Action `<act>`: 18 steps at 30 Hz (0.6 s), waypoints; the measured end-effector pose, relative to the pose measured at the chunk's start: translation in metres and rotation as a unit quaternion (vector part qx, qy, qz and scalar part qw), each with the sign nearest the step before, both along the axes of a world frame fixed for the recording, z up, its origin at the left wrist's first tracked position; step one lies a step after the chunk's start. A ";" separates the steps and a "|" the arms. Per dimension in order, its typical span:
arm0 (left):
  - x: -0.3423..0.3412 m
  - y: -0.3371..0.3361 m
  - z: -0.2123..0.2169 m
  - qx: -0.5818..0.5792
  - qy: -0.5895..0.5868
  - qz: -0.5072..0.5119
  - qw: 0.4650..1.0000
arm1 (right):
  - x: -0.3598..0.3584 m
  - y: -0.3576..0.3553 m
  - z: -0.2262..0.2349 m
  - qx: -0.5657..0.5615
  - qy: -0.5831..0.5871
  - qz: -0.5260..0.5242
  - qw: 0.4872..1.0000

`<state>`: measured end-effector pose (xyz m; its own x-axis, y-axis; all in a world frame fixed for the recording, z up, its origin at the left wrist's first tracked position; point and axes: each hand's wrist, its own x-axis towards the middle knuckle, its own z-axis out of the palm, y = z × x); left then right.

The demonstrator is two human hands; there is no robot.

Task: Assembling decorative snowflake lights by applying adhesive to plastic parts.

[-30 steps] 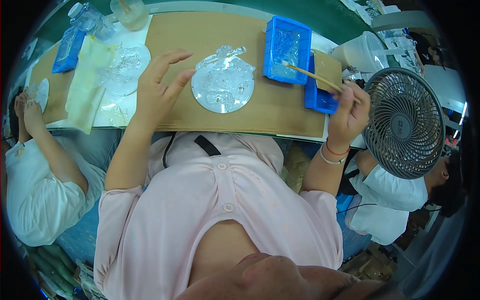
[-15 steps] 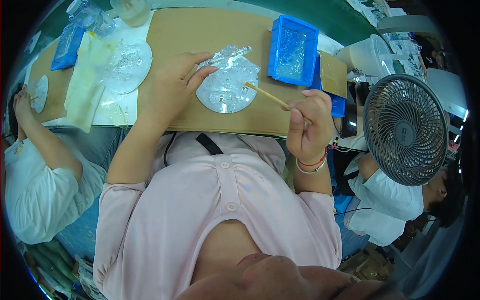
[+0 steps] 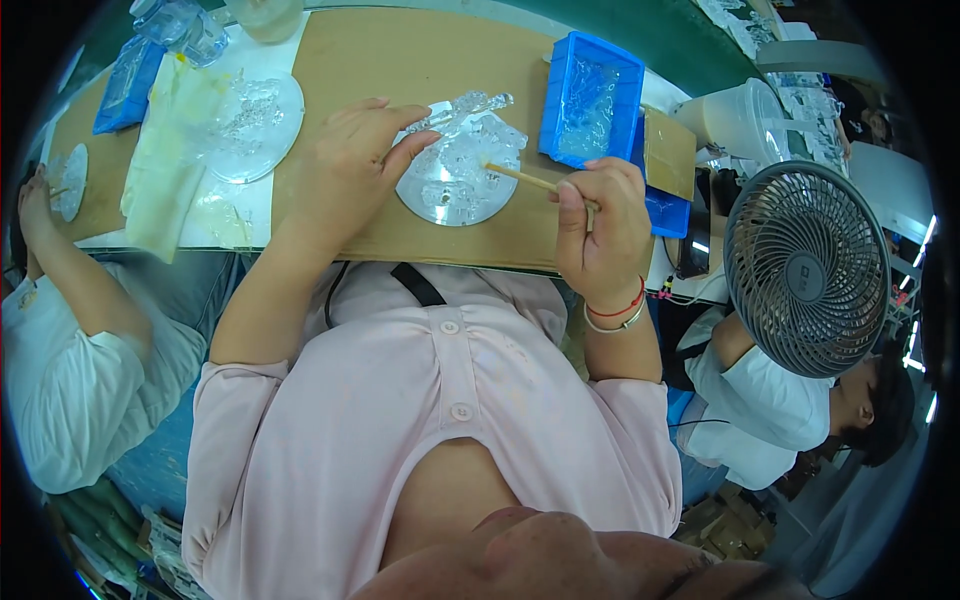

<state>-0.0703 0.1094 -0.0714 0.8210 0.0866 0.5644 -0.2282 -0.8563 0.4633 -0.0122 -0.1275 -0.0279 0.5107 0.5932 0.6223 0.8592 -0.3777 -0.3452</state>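
Note:
My right hand (image 3: pixel 602 225) grips a thin wooden stick (image 3: pixel 525 178). The stick's tip touches or hovers just over small clear pieces on a round, shiny clear disc (image 3: pixel 455 205). My left hand (image 3: pixel 365 155) is at the disc's left edge, thumb and forefinger closed on a clear, knobbly plastic-looking piece (image 3: pixel 470 108) that slants over the far side of the disc. The exact shape of that piece is hard to make out because it is transparent. Several little clear bits lie across the disc.
A blue bin (image 3: pixel 592 100) with clear contents stands right of the disc, beside a cardboard box (image 3: pixel 668 150). At left are another clear disc (image 3: pixel 255 130), a yellowish cloth (image 3: pixel 165 165) and a bottle (image 3: pixel 185 30). A fan (image 3: pixel 805 270) stands at right. People sit on both sides.
My right hand has shifted slightly left with the stick, its tip still at the disc. My left hand keeps its grip on the clear piece. The whole view has shifted a little.

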 end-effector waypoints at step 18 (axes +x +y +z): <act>0.000 -0.002 -0.002 0.006 -0.016 0.014 1.000 | -0.002 -0.024 -0.003 -0.053 0.067 0.133 0.987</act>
